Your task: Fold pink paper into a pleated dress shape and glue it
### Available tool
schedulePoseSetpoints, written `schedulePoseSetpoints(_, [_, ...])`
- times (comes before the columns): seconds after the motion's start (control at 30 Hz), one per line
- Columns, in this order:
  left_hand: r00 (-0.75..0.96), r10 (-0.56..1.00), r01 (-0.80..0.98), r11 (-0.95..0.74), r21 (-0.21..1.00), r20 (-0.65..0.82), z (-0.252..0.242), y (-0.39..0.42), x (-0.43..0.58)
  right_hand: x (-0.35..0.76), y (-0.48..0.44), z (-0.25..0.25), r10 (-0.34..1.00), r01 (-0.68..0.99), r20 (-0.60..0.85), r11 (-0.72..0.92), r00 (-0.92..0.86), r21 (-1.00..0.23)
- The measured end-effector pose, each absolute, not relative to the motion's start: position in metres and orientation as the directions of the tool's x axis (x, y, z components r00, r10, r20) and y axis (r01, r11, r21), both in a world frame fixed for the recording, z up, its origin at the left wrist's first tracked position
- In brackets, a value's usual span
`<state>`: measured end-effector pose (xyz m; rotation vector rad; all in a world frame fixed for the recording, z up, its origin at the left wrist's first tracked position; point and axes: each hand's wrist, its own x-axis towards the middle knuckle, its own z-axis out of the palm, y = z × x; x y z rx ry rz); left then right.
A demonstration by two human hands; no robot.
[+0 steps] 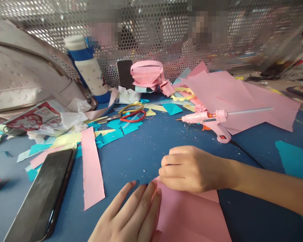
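Observation:
A pink paper sheet (189,215) lies on the blue table (141,154) at the bottom centre. My left hand (131,215) rests flat on its left edge, fingers stretched out and together. My right hand (189,169) comes in from the right with its fingers curled, pinching the sheet's upper corner. A torn pink paper strip (91,168) lies just left of my hands.
A black phone (44,195) lies at the lower left. Scissors (130,114), a pink glue gun (212,121), large pink sheets (239,97), paper scraps, a bottle (91,69), a bag (22,77) and a pink paper basket (147,74) crowd the back, before a perforated metal screen.

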<state>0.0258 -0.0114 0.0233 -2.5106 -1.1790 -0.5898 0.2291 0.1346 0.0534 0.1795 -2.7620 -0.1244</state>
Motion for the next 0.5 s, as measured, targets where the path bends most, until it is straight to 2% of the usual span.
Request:
schedulePoseSetpoints(0.27, [0.562,0.658,0.785,-0.615,-0.075,0.501,0.0226,-0.0105,0.0268,0.2290,0.1352,0.0506,-0.211,-0.163,0.387,0.975,-0.898,0.152])
schedulePoseSetpoints(0.5, [0.556,0.668,0.792,-0.607,-0.070,0.496,0.0237,-0.0096,0.0271,0.2292,0.1366,0.0566,-0.197,-0.155,0.333,0.976,-0.922,0.151])
